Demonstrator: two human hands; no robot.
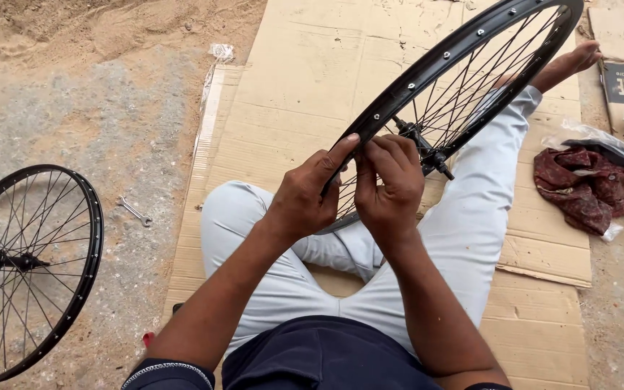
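- The fingers [388, 155] of the right hand [391, 184] are curled together and pinched at the near rim section of the held wheel [464, 68]; what they pinch is too small to tell.
- The left hand [308, 195] has its thumb stretched along the rim's outer face and its fingers closed round the rim from behind, clamped on it.
- Both forearms rise from the lower frame edge and converge; the wrists are bent slightly inward, and the hands are just beside each other, knuckles nearly touching.
- The held wheel is tilted, its near end in the hands above the lap and its far end at the top right of the frame. Its hub [424, 144] and axle sit just beyond the right hand.
- Count: two black spoked wheels. The second wheel [23, 271] lies flat on the sandy ground, well apart from the cardboard sheet's left edge.
- Count: one spanner [133, 211], on the ground between the second wheel and the cardboard sheet [305, 79].
- The person sits on the cardboard sheet, legs in pale trousers.
- Count: one dark red rag [579, 184], near the sheet's right edge, beside plastic packaging.
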